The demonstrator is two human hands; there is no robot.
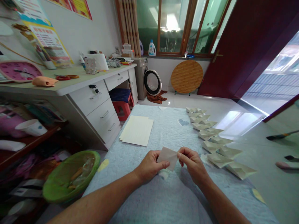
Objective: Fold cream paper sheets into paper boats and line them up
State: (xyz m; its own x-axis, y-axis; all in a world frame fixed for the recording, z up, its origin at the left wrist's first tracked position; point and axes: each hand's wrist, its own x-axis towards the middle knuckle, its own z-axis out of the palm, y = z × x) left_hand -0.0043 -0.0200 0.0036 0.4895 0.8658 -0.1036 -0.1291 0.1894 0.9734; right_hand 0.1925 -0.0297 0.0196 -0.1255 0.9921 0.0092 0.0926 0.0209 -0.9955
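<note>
A small folded piece of cream paper (167,157) is held up between both hands above a pale blue quilted mat (168,130). My left hand (149,166) pinches its left edge with thumb and fingers. My right hand (192,163) pinches its right upper corner. Ahead on the mat lies a flat stack of cream paper sheets (137,134). A row of several folded paper boats (217,146) runs along the mat's right edge, from the far end to near my right hand.
A green bowl (70,175) covered in plastic sits at lower left beside cluttered shelves. A white desk with drawers (98,105) stands left, a red stool (121,109) under it. A washing machine (149,81) and round wooden tabletop (187,76) stand at the back wall.
</note>
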